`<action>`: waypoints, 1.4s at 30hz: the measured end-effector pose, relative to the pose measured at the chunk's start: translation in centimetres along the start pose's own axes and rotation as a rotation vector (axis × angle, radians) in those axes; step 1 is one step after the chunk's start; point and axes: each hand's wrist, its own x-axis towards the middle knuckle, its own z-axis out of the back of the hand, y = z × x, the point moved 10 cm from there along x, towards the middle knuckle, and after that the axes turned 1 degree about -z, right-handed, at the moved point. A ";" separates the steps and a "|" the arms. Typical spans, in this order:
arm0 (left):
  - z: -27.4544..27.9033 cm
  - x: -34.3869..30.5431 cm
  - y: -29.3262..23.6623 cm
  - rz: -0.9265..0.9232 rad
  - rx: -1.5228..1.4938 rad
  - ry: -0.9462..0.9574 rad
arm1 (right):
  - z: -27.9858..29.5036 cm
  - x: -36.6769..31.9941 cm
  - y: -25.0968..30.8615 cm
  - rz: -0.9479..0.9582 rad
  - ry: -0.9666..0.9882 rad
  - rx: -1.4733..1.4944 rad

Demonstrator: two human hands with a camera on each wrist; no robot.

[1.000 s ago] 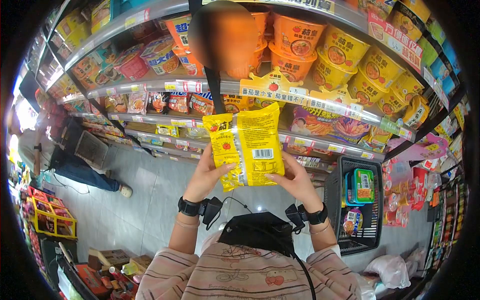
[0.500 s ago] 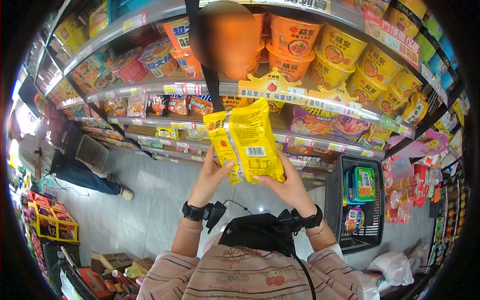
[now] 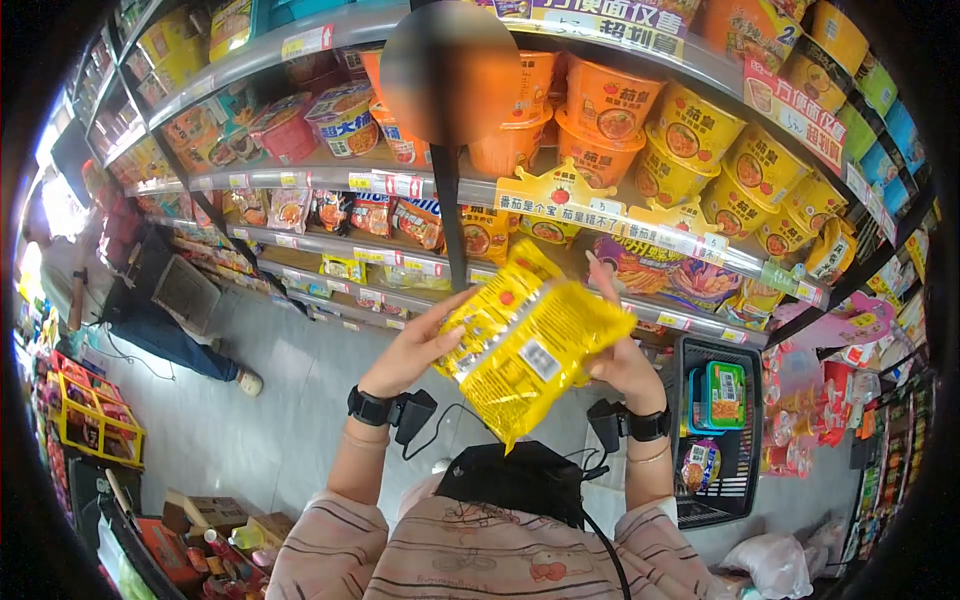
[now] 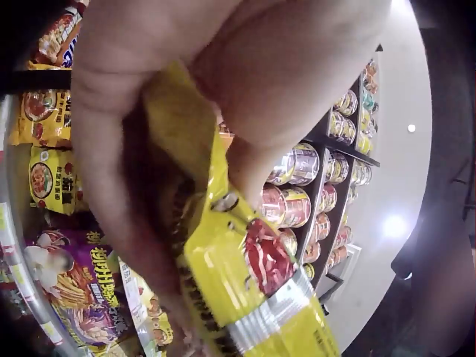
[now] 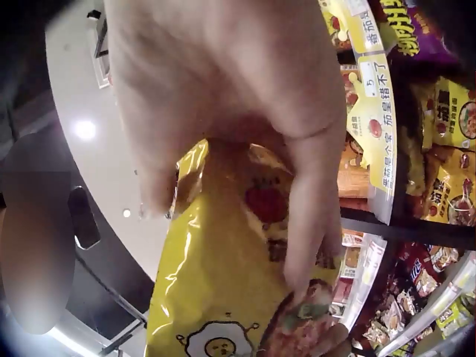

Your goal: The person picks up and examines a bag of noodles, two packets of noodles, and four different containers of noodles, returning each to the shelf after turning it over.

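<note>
1. Tipped down from upright, the yellow noodle pack (image 3: 535, 345) now slants barcode-side up, held chest-high in front of the noodle shelves (image 3: 300, 180).
2. Fingers of the left hand (image 3: 412, 350) are clamped on its left edge.
3. Fingers of the right hand (image 3: 625, 365) are clamped on its right edge, with a black basket (image 3: 668, 400) near on the right.

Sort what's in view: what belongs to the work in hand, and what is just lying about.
In hand: yellow plastic noodle packet with barcode; left grip and right grip, both holding it.
Lying about: black mesh shopping basket; orange and yellow noodle bowls on the shelf; purple snack bags.
</note>
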 end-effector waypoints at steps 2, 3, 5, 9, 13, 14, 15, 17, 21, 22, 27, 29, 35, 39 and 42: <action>-0.3 0.1 0.5 0.029 0.023 0.026 | 0.3 0.2 -0.2 -0.009 -0.063 -0.084; 0.1 0.2 1.6 0.083 -0.005 0.024 | 0.5 0.4 -0.4 -0.012 -0.094 -0.125; 0.6 0.2 2.6 0.139 -0.102 -0.003 | 1.4 0.2 -0.9 0.027 -0.172 -0.252; 1.3 -0.1 2.3 0.096 -0.368 -0.167 | 3.7 -0.9 -1.8 0.024 -0.461 -0.325; -0.8 -0.9 -0.8 -0.157 -0.212 -0.215 | 5.8 -2.1 -1.4 0.120 -0.775 -0.236; -1.8 -1.1 -1.8 -0.219 -0.062 -0.207 | 5.8 -2.1 -1.6 0.120 -0.787 -0.211; -3.1 -1.1 -2.3 -0.311 0.134 -0.109 | 5.8 -2.1 -1.7 0.119 -0.798 -0.185; -3.5 -0.7 -2.4 -0.340 0.293 -0.102 | 5.5 -2.3 -2.2 0.109 -0.805 -0.173; -3.5 0.0 -2.3 -0.337 0.445 -0.165 | 3.9 -2.1 -3.0 0.122 -0.785 -0.162; -3.3 0.0 -2.0 -0.337 0.483 -0.191 | 3.7 -2.2 -3.1 0.132 -0.781 -0.143; -2.5 -0.5 -0.9 -0.291 0.418 -0.265 | 2.8 -2.5 -3.1 0.038 -0.724 -0.245; -2.6 -0.7 -0.8 -0.284 0.419 -0.269 | 3.0 -2.9 -3.2 0.012 -0.719 -0.296; -2.5 -0.8 -0.3 -0.263 0.364 -0.317 | 3.0 -3.6 -3.8 -0.052 -0.734 -0.285; -2.4 -0.8 0.3 -0.241 0.345 -0.333 | 3.1 -4.2 -4.7 -0.095 -0.761 -0.240; -2.2 -0.9 0.6 -0.218 0.322 -0.327 | 3.5 -4.8 -5.9 -0.120 -0.762 -0.242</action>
